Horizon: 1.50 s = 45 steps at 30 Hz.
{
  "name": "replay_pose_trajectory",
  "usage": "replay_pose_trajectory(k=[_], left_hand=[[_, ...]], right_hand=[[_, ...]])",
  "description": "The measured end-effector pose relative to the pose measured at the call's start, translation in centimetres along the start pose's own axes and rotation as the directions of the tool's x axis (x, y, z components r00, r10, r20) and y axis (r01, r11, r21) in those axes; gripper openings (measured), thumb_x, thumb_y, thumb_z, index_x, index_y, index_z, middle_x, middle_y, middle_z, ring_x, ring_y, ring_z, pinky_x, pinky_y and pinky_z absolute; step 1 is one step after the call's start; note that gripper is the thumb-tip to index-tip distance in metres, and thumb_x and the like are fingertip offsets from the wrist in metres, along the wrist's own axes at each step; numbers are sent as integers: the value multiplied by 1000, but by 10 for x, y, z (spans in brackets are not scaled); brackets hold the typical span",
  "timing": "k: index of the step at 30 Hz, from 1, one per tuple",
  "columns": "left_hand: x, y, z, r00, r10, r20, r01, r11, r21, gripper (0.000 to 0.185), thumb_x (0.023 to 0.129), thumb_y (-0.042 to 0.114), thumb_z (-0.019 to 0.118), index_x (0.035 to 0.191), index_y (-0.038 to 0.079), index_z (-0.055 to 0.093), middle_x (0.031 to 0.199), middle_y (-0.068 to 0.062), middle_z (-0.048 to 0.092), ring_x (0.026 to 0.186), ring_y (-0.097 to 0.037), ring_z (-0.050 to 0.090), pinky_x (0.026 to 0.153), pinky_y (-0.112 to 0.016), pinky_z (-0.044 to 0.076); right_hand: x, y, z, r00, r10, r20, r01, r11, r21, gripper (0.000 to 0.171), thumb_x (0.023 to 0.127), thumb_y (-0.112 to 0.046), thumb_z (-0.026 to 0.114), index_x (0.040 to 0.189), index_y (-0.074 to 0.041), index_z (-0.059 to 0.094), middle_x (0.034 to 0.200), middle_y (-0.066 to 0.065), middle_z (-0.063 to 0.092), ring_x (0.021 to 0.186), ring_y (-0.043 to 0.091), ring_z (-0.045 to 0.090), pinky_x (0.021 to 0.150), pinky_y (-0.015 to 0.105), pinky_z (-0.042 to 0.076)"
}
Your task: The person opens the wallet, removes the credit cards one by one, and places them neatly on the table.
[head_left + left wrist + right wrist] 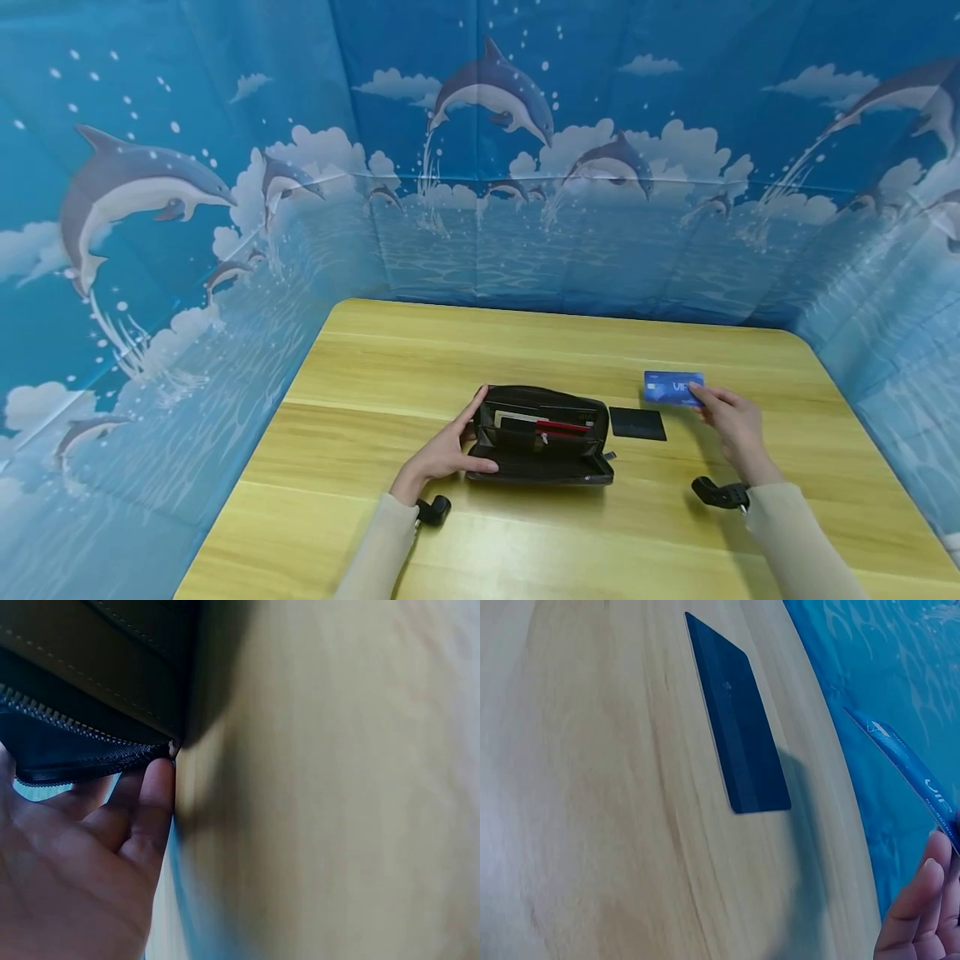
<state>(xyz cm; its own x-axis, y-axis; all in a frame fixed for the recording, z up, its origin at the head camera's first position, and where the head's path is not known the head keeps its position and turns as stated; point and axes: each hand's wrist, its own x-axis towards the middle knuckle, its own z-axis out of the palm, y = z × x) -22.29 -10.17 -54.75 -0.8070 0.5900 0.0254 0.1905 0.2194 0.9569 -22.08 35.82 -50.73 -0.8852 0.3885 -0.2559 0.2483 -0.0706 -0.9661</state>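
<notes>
A black zip-around wallet point(540, 469) lies spread open on the table, with a red card point(564, 428) and a pale-edged item point(517, 416) showing in its slots. My left hand point(438, 454) grips its left end, thumb on the front flap and fingers at the back. In the left wrist view, fingertips of the left hand point(90, 855) meet at the zipper's end on the wallet point(97, 682). My right hand point(735, 425) pinches a blue VIP card point(663, 387) by its right end. Raised above the table in the right wrist view is that card point(900, 761).
A flat black card-like piece point(637, 423) lies right of the wallet, plain-faced with a small mark in the right wrist view. The wooden table point(360, 350) has rounded far corners. A blue dolphin-print curtain point(480, 242) surrounds its back and sides.
</notes>
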Motion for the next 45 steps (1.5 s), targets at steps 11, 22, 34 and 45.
replay_pose_trajectory(k=[11,22,34,45], left_hand=[[1,-1,1,1000,21,1,-21,1000,-9,110,75,33,82,150,46,3,156,17,0,141,-21,5,108,-56,14],[2,-5,1,1000,17,-3,-17,1000,2,111,73,35,83,149,49,4,155,18,1,141,-21,5,108,-55,14],[2,-5,1,1000,20,-5,-20,1000,3,111,73,34,83,149,49,4,155,18,2,141,-19,5,108,-55,14],[0,-2,2,1000,16,-4,-16,1000,2,111,73,34,83,149,48,3,155,18,1,141,-18,5,108,-54,15]], right_hand=[[0,5,-11,999,50,-21,-49,997,52,11,79,-31,77,77,-21,72,73,-5,66,62,9,62,59,24,53],[3,15,-25,998,52,-19,-52,999,13,9,81,-29,77,76,-22,74,73,-6,66,61,7,60,57,22,52],[5,24,-32,993,109,-54,-110,994,-9,12,79,-30,78,71,-25,71,75,-9,64,62,8,60,57,22,52],[5,31,-40,996,83,-33,-86,991,-105,14,80,-31,77,71,-26,68,73,-7,62,61,7,59,55,23,52]])
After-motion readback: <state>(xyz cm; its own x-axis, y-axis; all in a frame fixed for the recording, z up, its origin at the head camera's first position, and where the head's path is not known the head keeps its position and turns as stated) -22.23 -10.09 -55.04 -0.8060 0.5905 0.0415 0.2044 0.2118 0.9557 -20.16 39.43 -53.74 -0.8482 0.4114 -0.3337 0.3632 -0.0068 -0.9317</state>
